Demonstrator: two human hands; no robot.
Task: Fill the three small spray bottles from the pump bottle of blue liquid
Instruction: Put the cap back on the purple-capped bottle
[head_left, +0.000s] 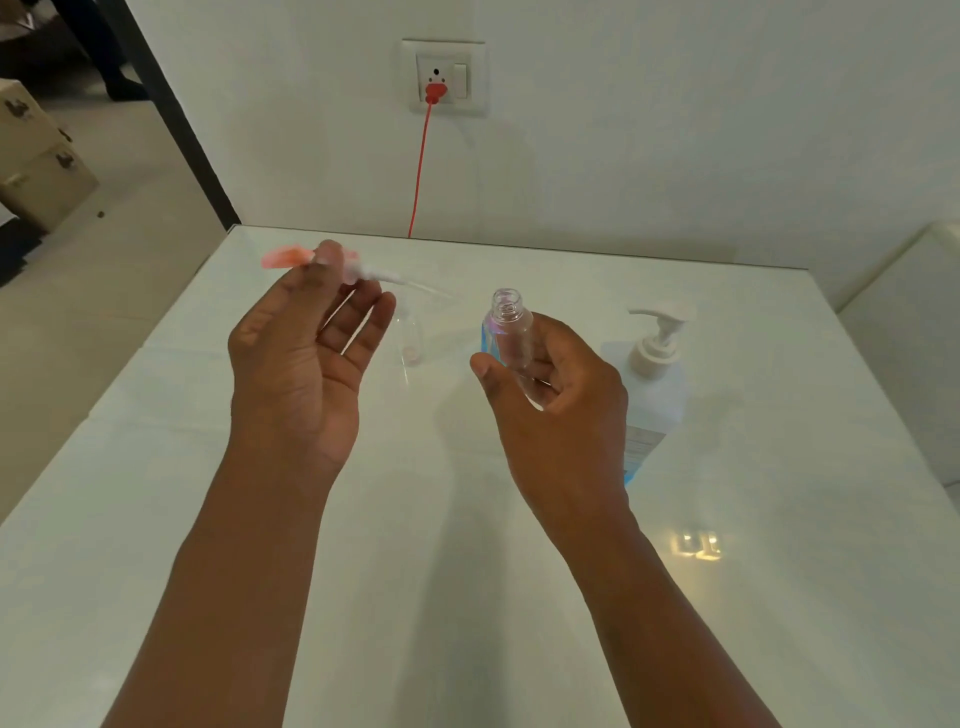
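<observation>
My right hand (550, 395) grips a small clear spray bottle (509, 327) upright, its threaded neck uncapped. My left hand (301, 353) pinches a spray head with a pink cap (291, 257) and a thin dip tube pointing right; it is blurred. Another small clear bottle (410, 338) stands on the white table (467, 571) between my hands. The pump bottle (654, 395), white pump on top and blue liquid low down, stands just right of my right hand. A third spray bottle is not visible.
A red cable (420, 171) runs from a wall socket (444, 78) down behind the table's far edge. Cardboard boxes (36, 156) sit on the floor at the far left. A white surface (914, 338) borders the table at right.
</observation>
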